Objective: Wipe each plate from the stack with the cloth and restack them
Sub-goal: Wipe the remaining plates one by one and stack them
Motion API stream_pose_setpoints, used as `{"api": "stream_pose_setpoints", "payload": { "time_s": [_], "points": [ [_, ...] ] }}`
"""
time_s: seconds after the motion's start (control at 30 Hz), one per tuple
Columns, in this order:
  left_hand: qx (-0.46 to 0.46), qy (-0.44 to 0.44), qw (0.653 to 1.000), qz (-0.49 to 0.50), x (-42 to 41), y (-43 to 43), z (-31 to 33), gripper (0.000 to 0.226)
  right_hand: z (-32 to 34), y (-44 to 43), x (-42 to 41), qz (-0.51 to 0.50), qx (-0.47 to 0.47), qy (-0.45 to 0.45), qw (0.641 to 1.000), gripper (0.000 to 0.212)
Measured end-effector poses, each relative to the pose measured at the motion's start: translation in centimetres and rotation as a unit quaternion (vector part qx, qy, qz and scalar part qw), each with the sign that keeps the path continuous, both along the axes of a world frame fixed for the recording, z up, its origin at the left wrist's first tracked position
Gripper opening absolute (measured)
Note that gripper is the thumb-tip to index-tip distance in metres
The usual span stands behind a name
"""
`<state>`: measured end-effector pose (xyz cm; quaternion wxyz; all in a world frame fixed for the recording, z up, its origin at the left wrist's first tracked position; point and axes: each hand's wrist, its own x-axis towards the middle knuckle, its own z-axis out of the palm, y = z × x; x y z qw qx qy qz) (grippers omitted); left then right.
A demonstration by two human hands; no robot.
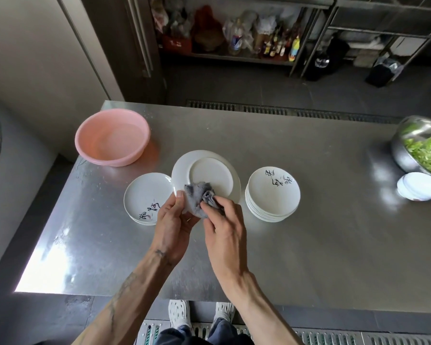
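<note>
One head-worn wide camera is looking forward and steeply down.
It is hanging close over the tabletop (309, 245), centring the plate (209, 174), catching the wearer's shoes (179, 313) at bottom and a far shelf (222, 56) at top.

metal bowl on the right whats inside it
The metal bowl holds green vegetable pieces; they cover its bottom, and the frame edge cuts off its right side.

white plates (273, 195) with black calligraphy, grey cloth (198, 197), pink basin (112, 136)
</note>
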<state>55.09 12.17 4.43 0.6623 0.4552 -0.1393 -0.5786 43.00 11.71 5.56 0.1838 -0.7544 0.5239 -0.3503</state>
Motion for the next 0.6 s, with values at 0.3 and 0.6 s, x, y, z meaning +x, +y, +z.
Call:
{"api": "stream_pose_setpoints", "payload": {
  "time_s": [0.3,0.6],
  "points": [
    [0.008,0.001,1.000,0.023,0.6,-0.4,0.8,0.044,-0.8,-0.8,-1.3,0.006,-0.013,-0.024,1.000,0.041],
    [0.031,-0.007,0.999,0.017,0.7,-0.3,0.6,0.032,-0.3,-6.2,-4.5,-0.055,0.093,-0.115,0.987,0.039]
  ]
}}
